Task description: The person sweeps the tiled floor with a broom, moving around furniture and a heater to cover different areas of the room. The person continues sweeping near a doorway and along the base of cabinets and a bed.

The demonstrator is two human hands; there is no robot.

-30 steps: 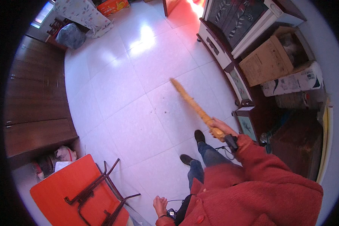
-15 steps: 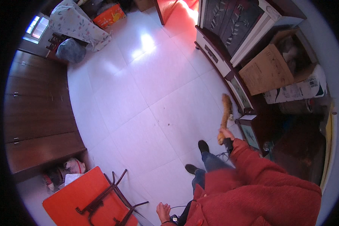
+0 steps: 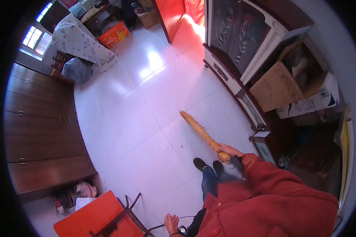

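My right hand is closed round the handle end of a yellowish straw broom. The broom slants away to the far left over the pale tiles, and its frayed tip is over the floor in front of my shoes. My left hand hangs low near my body with its fingers curled in, and nothing shows in it. Beside it are a thin dark cable and a small dark device. The nearest thing to its left is a folding table with an orange-red top and brown metal legs.
A brown cabinet lines the left side. To the right stand a TV cabinet and an open cardboard box on a white pack. Far off are a flowered cloth, a grey bag, an orange box and a red door.
My right hand has swung the broom away from the TV cabinet, leftward over the open tiles. My feet have shifted and the view has turned slightly. My left hand stays about where it was.
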